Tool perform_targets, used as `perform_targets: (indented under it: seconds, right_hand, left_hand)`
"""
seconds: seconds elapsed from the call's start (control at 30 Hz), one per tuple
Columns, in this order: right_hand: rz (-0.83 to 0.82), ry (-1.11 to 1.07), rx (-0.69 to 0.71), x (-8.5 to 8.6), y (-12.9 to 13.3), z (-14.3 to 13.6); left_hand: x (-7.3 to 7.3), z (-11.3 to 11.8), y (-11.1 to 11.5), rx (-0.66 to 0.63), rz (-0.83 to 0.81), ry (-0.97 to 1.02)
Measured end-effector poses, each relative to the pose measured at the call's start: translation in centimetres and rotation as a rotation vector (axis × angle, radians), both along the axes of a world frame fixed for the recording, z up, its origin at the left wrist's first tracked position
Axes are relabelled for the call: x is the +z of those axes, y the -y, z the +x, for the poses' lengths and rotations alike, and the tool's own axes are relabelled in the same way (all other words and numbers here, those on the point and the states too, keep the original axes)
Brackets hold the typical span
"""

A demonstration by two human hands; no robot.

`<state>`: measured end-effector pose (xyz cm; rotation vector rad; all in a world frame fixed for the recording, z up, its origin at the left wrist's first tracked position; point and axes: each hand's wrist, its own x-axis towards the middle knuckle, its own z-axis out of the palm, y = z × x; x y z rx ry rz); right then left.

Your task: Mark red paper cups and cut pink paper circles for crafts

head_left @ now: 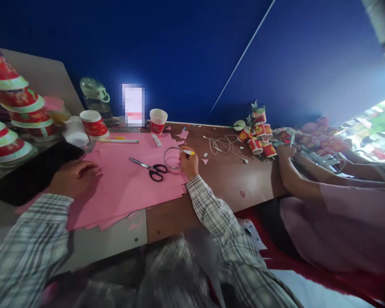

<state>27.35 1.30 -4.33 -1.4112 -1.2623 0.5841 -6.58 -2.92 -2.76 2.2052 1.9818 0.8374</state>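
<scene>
Pink paper sheets (115, 188) lie stacked on the table before me. My right hand (189, 164) is closed around a white and yellow marker (188, 152) at the sheets' right edge. A thin round ring (165, 163) touches or lies beside its fingers. My left hand (74, 177) rests at the left part of the sheets, fingers bent, with a gap below the thumb and nothing clearly held. Between the hands lie scissors (151, 168) with black handles, blades pointing left. Farther back on the paper are a capped marker (120, 141) and a small white tube (157, 141).
Stacked red cups (28, 100) stand at the left behind a black tablet-like slab (35, 171). A red cup (94, 125), a paper cup (158, 122) and a jug (94, 96) line the back. White cables (223, 144), a cup figure (259, 132) and another person's arm (295, 179) are right.
</scene>
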Motion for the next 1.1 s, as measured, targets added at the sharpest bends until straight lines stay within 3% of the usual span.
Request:
perform_targets:
  seconds: [0.2,0.47,0.77,0.83,1.03,1.1]
  right_hand:
    - [-0.033,0.074,-0.053,0.0,-0.1,0.6]
    - [-0.076,0.212,-0.087,-0.1,-0.4,1.6]
    - [0.048,0.459,-0.187,0.9,0.2,2.1]
    - [0.108,0.522,-0.129,1.1,0.7,1.3]
    - [0.294,0.636,0.402,1.3,3.2,-2.7]
    - [0.285,0.681,0.49,1.3,3.9,-3.7]
  left_hand:
    - [-0.7,-0.1,-0.1,-0.153,0.005,-0.033]
    - [-2.8,-0.8,-0.7,-0.094,0.023,-0.219]
    - [-3.7,-1.3,-0.9,-0.092,0.014,-0.256]
    - [-3.9,-1.3,-0.8,-0.101,0.036,-0.257]
    - [-3.8,-1.2,-0.7,-0.119,0.04,-0.311]
    - [-3.6,-1.0,-0.7,-0.142,0.043,-0.317]
